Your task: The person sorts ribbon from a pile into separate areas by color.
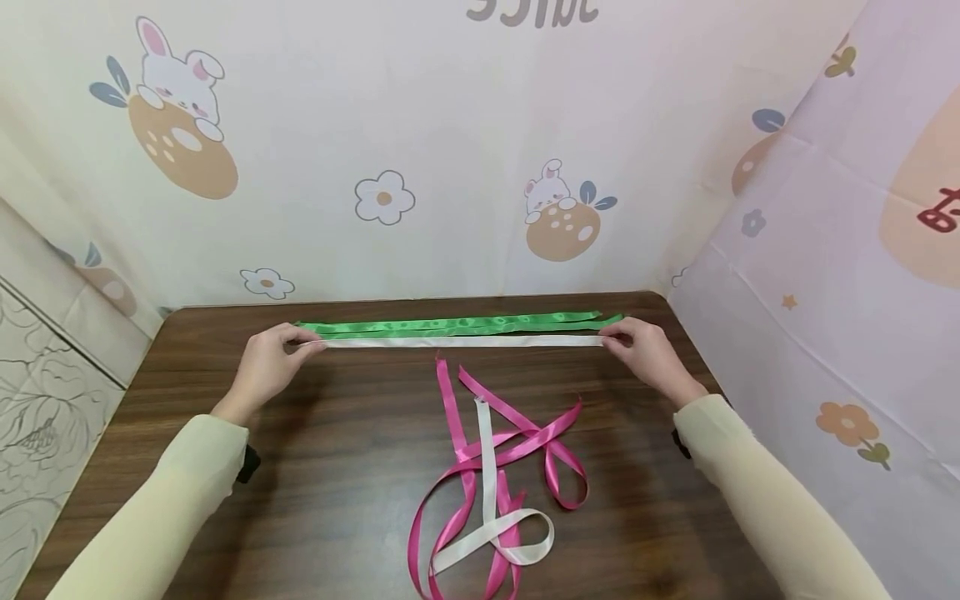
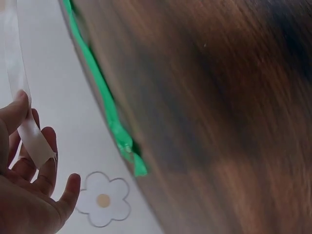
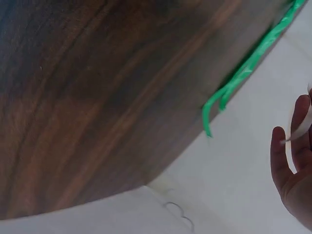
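Tautly, a white ribbon (image 1: 461,341) links left fingers (image 1: 289,333) and right fingers (image 1: 632,327).

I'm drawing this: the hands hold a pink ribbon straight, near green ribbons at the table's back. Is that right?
Not pink: the head view shows the left hand and right hand holding a white ribbon straight, near the green ribbons at the back.

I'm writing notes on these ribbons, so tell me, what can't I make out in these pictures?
Pink ribbon, lower loops: cut off by the bottom edge, head view.
Right hand, its exact grip on the stretched white ribbon: cut off by the right edge, right wrist view; too small in the head view.
Black object: mostly hidden by the left sleeve, head view.
Lettering: cut off by the top edge, head view.
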The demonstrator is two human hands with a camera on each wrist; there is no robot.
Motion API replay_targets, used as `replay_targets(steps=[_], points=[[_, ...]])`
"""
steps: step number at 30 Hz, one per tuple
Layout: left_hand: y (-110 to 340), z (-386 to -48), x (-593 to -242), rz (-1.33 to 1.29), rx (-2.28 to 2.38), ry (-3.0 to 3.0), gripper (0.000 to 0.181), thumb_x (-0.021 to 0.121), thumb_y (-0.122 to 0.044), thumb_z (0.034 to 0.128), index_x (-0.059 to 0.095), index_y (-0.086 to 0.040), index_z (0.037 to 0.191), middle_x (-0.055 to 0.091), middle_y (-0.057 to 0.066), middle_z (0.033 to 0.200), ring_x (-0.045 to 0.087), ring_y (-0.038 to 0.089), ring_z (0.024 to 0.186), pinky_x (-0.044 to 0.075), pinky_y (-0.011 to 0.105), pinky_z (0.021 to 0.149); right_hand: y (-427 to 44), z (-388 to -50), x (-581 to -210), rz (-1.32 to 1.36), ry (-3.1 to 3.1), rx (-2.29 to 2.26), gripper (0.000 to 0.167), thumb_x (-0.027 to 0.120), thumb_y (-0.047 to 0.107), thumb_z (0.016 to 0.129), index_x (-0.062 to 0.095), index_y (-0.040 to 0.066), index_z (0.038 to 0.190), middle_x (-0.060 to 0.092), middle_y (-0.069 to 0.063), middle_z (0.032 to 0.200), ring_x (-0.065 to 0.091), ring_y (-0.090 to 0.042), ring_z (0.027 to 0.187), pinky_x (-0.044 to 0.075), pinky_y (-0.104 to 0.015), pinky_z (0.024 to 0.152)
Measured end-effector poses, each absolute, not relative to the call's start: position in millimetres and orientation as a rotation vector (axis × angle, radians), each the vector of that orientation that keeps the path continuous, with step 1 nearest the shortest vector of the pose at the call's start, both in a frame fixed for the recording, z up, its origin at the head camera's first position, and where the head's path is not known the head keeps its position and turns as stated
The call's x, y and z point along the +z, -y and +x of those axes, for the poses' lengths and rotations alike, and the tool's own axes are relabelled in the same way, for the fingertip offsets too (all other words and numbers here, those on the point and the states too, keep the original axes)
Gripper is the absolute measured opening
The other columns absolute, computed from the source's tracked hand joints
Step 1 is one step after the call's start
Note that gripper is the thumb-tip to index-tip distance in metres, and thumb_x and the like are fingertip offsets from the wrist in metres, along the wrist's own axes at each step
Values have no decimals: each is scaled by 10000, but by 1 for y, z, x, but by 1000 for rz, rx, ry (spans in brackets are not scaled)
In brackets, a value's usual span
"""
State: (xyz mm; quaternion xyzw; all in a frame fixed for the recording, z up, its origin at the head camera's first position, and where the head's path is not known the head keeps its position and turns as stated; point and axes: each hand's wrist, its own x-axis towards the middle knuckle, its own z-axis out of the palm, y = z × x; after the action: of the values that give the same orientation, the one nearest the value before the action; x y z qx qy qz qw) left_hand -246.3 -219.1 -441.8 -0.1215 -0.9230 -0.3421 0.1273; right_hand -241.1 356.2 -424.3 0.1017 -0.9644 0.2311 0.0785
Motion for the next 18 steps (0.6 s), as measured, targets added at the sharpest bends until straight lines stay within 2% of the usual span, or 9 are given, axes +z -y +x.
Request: replay_targets(steps=[3, 7, 11, 18], points=[[219, -250, -448, -336, -1047, 2710, 180, 757, -204, 949, 793, -39, 1012, 769, 172, 1006, 694, 378, 1013, 536, 543, 912, -359, -247, -432, 226, 2906, 735, 174, 688, 118, 988, 760, 24, 1116, 742, -175, 1097, 698, -346, 1005, 565, -518, 865], [219, -256, -456, -317, -1068, 2769, 203, 715, -199, 982, 782, -25, 1061, 761, 205, 1081, 663, 431, 1144, 509, 595, 988, -359, -253, -441, 124, 2949, 768, 217, 645, 138, 1015, 733, 21, 1174, 710, -198, 1191, 674, -371, 1078, 551, -533, 895], [219, -260, -463, -289, -1068, 2798, 212, 698, -192, 992, 776, -15, 1081, 755, 229, 1125, 654, 447, 1144, 508, 599, 977, -358, -258, -448, 65, 2986, 779, 244, 607, 125, 1028, 705, 9, 1220, 680, -216, 1241, 658, -380, 1116, 543, -539, 912], [220, -263, -474, -231, -1074, 2847, 261, 677, -241, 1009, 773, -30, 1129, 755, 222, 1156, 668, 436, 1085, 530, 582, 936, -357, -262, -455, 6, 3011, 722, 236, 614, 149, 1025, 711, 28, 1203, 690, -207, 1240, 665, -368, 1098, 536, -542, 902]])
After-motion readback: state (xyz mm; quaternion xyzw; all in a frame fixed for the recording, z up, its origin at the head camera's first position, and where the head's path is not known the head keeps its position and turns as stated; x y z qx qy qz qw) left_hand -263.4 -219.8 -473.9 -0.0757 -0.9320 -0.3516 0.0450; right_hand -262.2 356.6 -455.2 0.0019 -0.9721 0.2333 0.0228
